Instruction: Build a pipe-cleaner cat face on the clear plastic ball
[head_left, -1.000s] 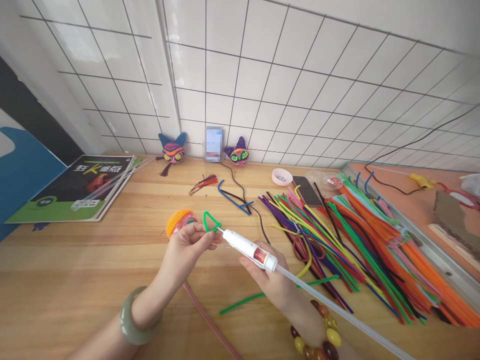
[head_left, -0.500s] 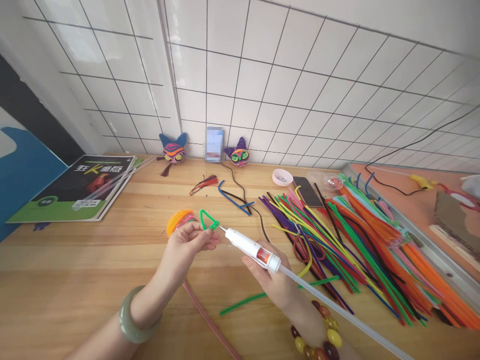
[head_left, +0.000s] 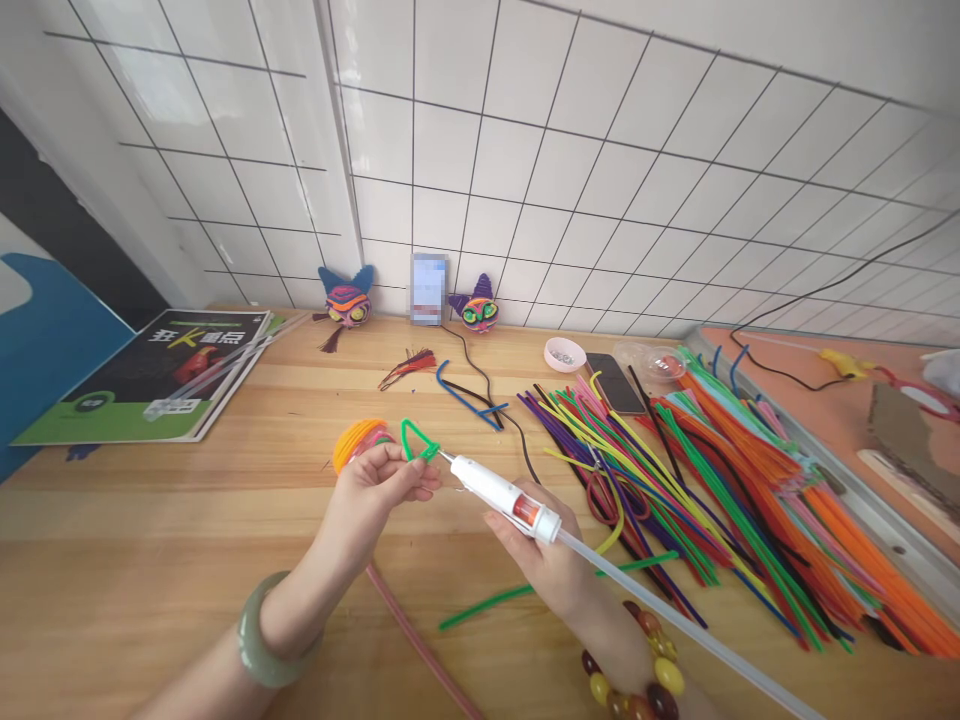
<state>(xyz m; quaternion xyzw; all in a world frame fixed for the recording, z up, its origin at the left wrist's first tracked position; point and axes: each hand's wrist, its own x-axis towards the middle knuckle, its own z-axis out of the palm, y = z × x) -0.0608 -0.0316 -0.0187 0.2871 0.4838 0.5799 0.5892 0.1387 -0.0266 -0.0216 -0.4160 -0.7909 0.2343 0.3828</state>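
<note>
Between the thumb and fingers of my left hand (head_left: 386,475) is a green pipe cleaner (head_left: 409,440), bent into a small triangle. My right hand (head_left: 544,555) is wrapped round a white hot glue gun (head_left: 491,487), shaped like a pen, with a long clear glue stick (head_left: 660,590) coming out of its back. Its metal tip is at the right corner of the green triangle, touching or very close to it. Just behind my left fingers sits a ball wound in orange (head_left: 358,442), partly covered by the hand. A loose green pipe cleaner (head_left: 487,603) lies below my right hand.
Many coloured pipe cleaners (head_left: 622,470) spread over the right side of the wooden table, with scissors (head_left: 600,490) among them. Two decorated heads (head_left: 349,300) and a phone (head_left: 429,290) stand by the tiled wall. A pink bowl (head_left: 565,355) and a dark phone (head_left: 613,383) lie behind.
</note>
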